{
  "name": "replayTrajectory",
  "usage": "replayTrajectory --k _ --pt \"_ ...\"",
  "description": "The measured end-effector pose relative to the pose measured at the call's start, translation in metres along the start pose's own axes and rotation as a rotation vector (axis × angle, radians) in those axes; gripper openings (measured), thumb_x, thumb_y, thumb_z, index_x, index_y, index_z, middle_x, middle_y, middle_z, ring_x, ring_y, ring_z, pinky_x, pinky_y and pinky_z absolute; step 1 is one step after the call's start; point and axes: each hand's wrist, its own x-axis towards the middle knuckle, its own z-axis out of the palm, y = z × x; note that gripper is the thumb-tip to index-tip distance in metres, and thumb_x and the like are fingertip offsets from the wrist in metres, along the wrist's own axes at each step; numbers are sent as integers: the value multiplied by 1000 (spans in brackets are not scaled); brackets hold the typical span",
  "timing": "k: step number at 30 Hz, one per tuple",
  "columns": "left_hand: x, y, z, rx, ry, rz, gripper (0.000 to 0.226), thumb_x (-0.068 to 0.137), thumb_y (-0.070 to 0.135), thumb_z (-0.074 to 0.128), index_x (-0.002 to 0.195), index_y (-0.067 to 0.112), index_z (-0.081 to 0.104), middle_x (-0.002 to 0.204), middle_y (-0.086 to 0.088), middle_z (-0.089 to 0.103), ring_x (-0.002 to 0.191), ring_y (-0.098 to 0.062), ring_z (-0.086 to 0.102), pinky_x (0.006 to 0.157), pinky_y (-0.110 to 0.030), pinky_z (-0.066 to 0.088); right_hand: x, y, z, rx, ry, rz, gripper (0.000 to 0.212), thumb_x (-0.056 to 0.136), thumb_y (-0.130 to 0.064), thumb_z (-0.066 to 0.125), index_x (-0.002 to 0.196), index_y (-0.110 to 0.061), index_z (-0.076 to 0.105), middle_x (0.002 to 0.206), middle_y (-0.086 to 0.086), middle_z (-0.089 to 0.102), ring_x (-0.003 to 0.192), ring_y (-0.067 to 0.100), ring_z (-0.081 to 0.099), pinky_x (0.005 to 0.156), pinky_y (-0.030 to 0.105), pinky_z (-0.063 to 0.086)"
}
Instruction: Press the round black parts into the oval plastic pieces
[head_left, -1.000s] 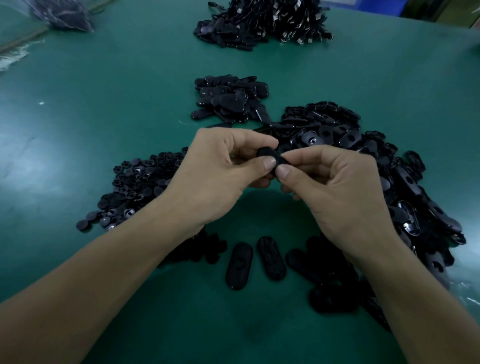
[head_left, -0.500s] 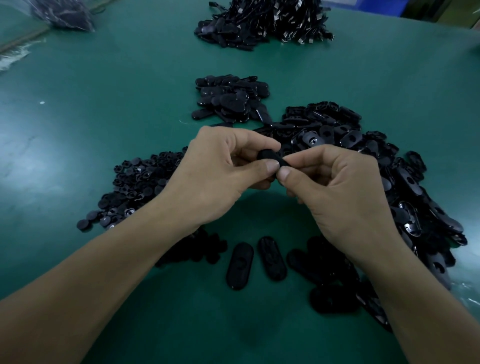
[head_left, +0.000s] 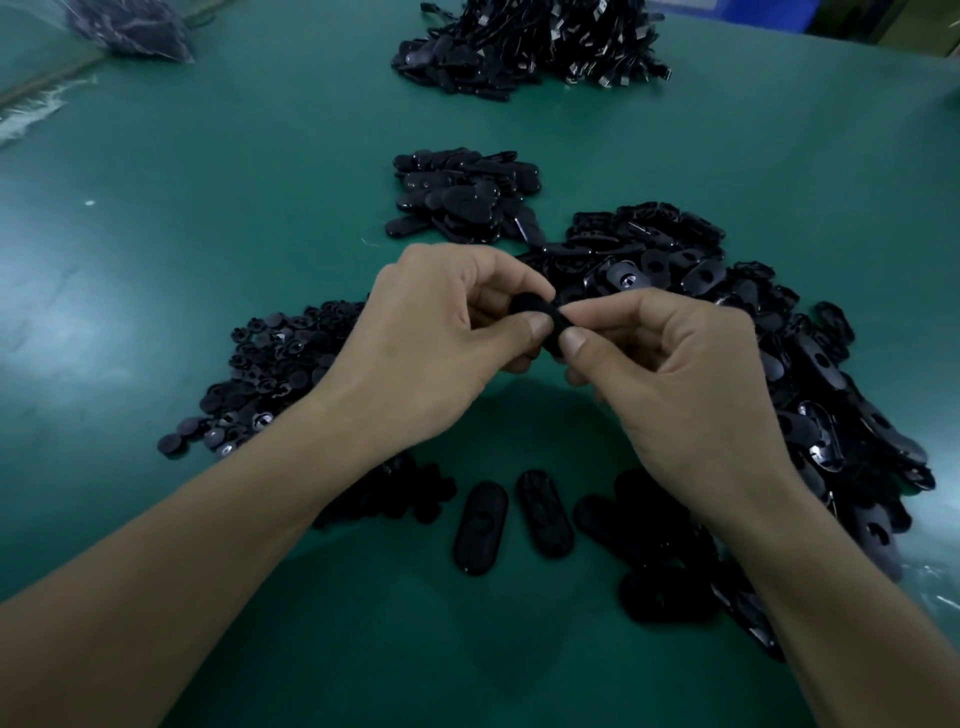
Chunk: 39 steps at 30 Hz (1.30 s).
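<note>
Little shift since before: oval piece (head_left: 536, 310), long axis diagonal, in left hand (head_left: 431, 338) and right hand (head_left: 675, 374) fingers' pinch.

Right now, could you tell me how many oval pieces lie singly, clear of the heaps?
2. One oval piece lies on the green table nearest the camera; the second oval piece lies just right of it, apart. Further ones may be hidden in the shadowed heap beside them.

The heap of black oval plastic pieces (head_left: 810, 364) at right of frame looks glossy, catching light. The pile of small round black parts (head_left: 270, 374) at left looks matt. The green table mat (head_left: 208, 208) has a smooth, faint sheen.
</note>
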Motion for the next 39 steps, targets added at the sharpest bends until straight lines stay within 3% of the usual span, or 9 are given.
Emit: replayTrajectory --k 4,9,16,22,26,28,32,35,39 --pt "10 -2 -6 -34 84 -19 14 86 6 75 87 20 73 70 1 75 66 -14 73 66 -22 59 -4 1 5 -120 68 -26 23 93 -14 68 112 -26 73 86 -22 71 86 -7 68 75 10 53" --pt "45 -13 -23 -122 271 -107 11 88 9 75 84 19 74 70 1 75 72 -16 75 73 -26 60 -6 1 4 -265 162 -96 15 89 -5 66 90 -19 73 67 -19 63 60 8 61 50 18 49" --pt "98 -29 -30 149 398 -154 16 87 19 78 77 25 68 68 2 70 62 -7 68 70 -26 62 -8 5 8 -317 66 -112 15 87 -10 64 84 -24 68 64 -9 61 50 13 55 42 24 43" --pt "108 -28 -22 431 458 -129 26 87 34 75 110 28 64 100 5 61 91 -15 59 75 -32 46 -9 5 10 -328 43 -108 11 84 -22 58 86 -25 68 67 -10 62 47 11 53 40 25 42" --pt "101 -10 2 543 352 5 9 90 40 66 95 34 72 98 6 61 90 -16 60 73 -36 51 -8 4 9 -335 48 -108 13 83 -23 56 85 -24 68 63 -12 61 49 10 55 42 25 43" --pt "98 -5 14 593 229 56 22 93 43 62 90 27 77 88 8 67 90 -17 63 74 -39 56 -8 3 9 -348 56 -114 12 83 -21 58 85 -23 69 58 -14 58 52 9 57 45 27 44" --pt "98 -8 31 738 101 75 29 97 47 58 102 27 79 113 -3 67 116 -28 54 81 -38 49 -8 3 8 -360 58 -119 12 84 -19 60 87 -22 70 58 -16 57 55 7 57 49 26 46" --pt "98 -12 34 698 75 49 25 96 43 62 101 26 79 114 -4 68 116 -29 55 93 -42 50 -8 3 8 -369 57 -128 11 84 -17 61 87 -21 70 58 -16 57 54 7 56 49 26 46" --pt "95 -10 33 536 112 -8 11 90 34 72 82 26 71 105 2 68 106 -22 61 88 -43 54 -8 3 8 -374 67 -136 12 84 -17 59 87 -20 70 60 -17 57 57 7 58 49 24 45"
